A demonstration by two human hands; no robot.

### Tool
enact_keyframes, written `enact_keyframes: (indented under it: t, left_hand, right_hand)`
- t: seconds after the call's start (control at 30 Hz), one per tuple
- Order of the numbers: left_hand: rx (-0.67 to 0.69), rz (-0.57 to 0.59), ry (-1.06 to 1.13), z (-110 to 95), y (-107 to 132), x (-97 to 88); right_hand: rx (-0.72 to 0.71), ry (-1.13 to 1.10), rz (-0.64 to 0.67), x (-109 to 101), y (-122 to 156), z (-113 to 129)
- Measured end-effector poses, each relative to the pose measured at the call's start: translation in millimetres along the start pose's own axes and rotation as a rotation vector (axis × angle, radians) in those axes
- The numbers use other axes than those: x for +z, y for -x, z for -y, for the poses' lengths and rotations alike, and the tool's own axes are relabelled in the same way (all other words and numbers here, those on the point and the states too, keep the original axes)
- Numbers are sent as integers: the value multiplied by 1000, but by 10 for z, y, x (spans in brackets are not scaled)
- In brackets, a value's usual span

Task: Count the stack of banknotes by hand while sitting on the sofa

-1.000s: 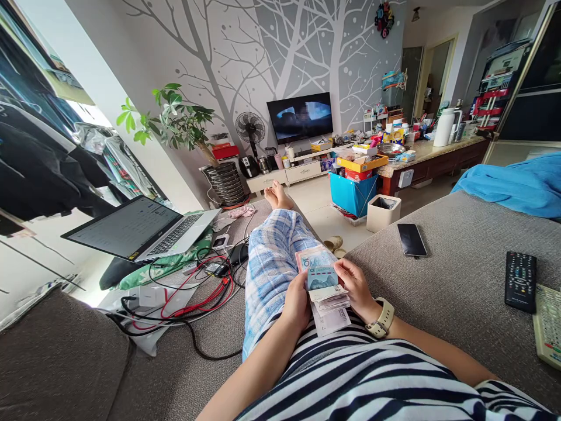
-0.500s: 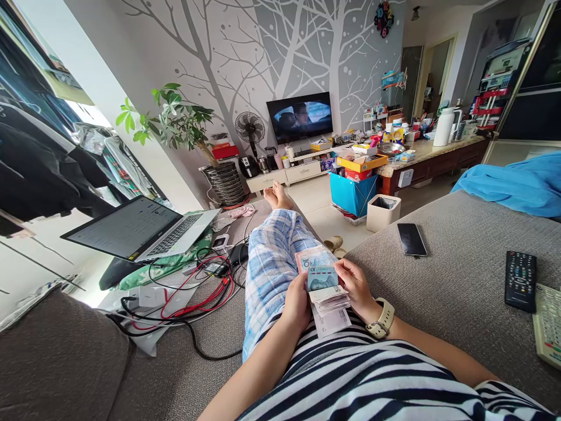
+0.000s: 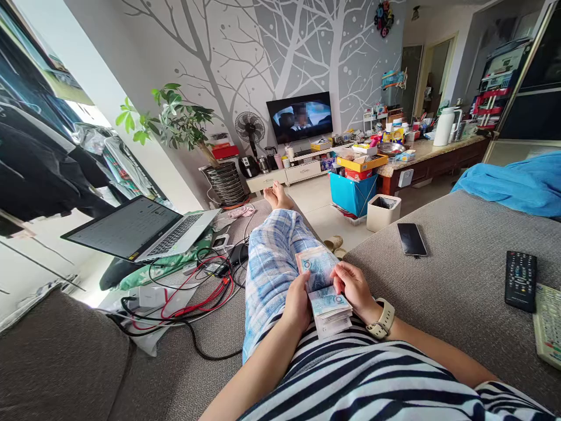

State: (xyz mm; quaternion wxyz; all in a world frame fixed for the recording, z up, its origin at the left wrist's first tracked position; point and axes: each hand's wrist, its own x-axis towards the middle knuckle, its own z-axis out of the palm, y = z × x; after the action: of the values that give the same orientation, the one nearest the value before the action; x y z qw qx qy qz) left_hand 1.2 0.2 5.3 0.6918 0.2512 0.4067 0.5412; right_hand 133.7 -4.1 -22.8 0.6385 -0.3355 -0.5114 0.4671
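Note:
Above my lap I have a stack of banknotes (image 3: 319, 264), its upper part standing up and its near part folded down toward my striped shirt. A blue note marked 10 faces me at the top, and another blue 10 note (image 3: 329, 300) lies over the folded-down part. My left hand (image 3: 298, 304) is closed round the stack's left side, thumb across the notes. At the right edge, my right hand (image 3: 354, 286) has thumb and fingers pinched at the notes; its fingertips partly hide what they grip. A pale watch (image 3: 382, 318) is on my right wrist.
My legs stretch along the grey sofa (image 3: 451, 304). To the left are an open laptop (image 3: 175, 234) and tangled cables (image 3: 214, 298). A phone (image 3: 412, 240) and a black remote (image 3: 520, 282) lie to the right. Beyond stand a blue bin (image 3: 350, 193) and a television (image 3: 300, 118).
A blue 10 note has flipped down toward me onto the folded part, uncovering another blue 10 note. My right hand has shifted slightly left and nearer my body; my left hand stays about the same.

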Motion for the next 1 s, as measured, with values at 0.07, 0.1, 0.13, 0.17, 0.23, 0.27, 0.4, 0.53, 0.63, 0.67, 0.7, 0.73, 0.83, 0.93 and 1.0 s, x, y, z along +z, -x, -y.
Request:
enact_keyframes:
  t: [0.07, 0.1, 0.13, 0.17, 0.23, 0.27, 0.4, 0.53, 0.63, 0.67, 0.7, 0.73, 0.83, 0.93, 1.0]
  left_hand:
    - [-3, -2, 11, 3, 1, 0]
    - [2, 0, 11, 5, 1, 0]
    - [11, 4, 7, 7, 3, -1]
    - [20, 7, -1, 7, 7, -2]
    - [35, 14, -22, 3, 18, 0]
    - [35, 20, -31, -1, 26, 2]
    - [31, 34, -43, -11, 53, 17]
    - [27, 24, -48, -5, 54, 17]
    - [39, 31, -48, 2, 39, 5]
    - [45, 30, -46, 5, 31, 0]
    - [47, 30, -40, 8, 23, -4]
    - [43, 34, -30, 11, 15, -7]
    - [22, 37, 14, 19, -10, -6]
    - [22, 25, 33, 21, -21, 5]
    - [29, 35, 31, 19, -20, 9]
  right_hand:
    - [-10, 11, -6, -5, -6, -13]
    - [-12, 18, -18, -8, -13, -20]
    - [-11, 23, -40, -12, -22, -31]
    - [-4, 23, -69, -16, -32, -44]
    - [17, 17, -131, -22, -53, -73]
    - [31, 13, -152, -24, -61, -87]
    - [54, 42, -149, -31, -65, -109]
    - [10, 149, -107, -43, -47, -91]
    - [-1, 202, -99, -50, -42, -72]
    - [-4, 206, -99, -51, -41, -67]
    - [-7, 208, -101, -52, -40, -62]
    - [-12, 209, -101, -52, -40, -57]
    - [-28, 191, -101, -50, -34, -43]
    - [-45, 144, -91, -42, -22, -20]
    - [-55, 115, -81, -33, -11, 5]
